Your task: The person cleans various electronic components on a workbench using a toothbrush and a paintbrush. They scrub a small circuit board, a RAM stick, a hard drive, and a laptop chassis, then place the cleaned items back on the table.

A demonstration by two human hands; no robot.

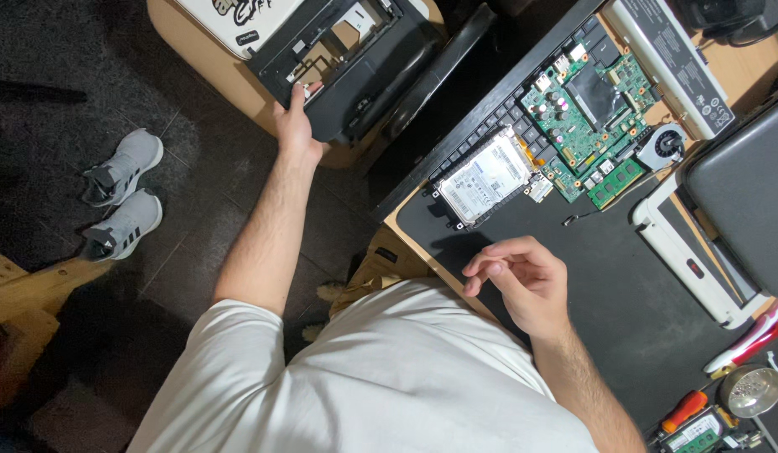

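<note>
While the person leans over the bench, the scene reads as follows.

Left hand: the left hand [297, 130] reaches out to the side and grips the edge of a black laptop chassis [347, 63], thumb and fingers closed on its rim.
Chassis: an emptied black frame with open cut-outs, lying on a light wooden stool [209, 63] beside the bench — well apart from the other parts.
Right hand: the right hand [523, 281] hovers over the black mat [624, 285], fingers loosely curled with thumb and forefinger tips close together; whether anything small is pinched there I cannot tell.
Hard drive: a silver hard drive [487, 176] in its bracket lies on the mat's far edge, just beyond the right hand.
Circuit board: a green motherboard [592, 117] sits next to the drive, a small fan [666, 144] at its corner.
Tools: an orange-handled screwdriver [684, 410] and a small metal dish [749, 390] lie at the near right.
Floor: a pair of grey sneakers [121, 193] stands on the dark floor — off to the left.
</note>
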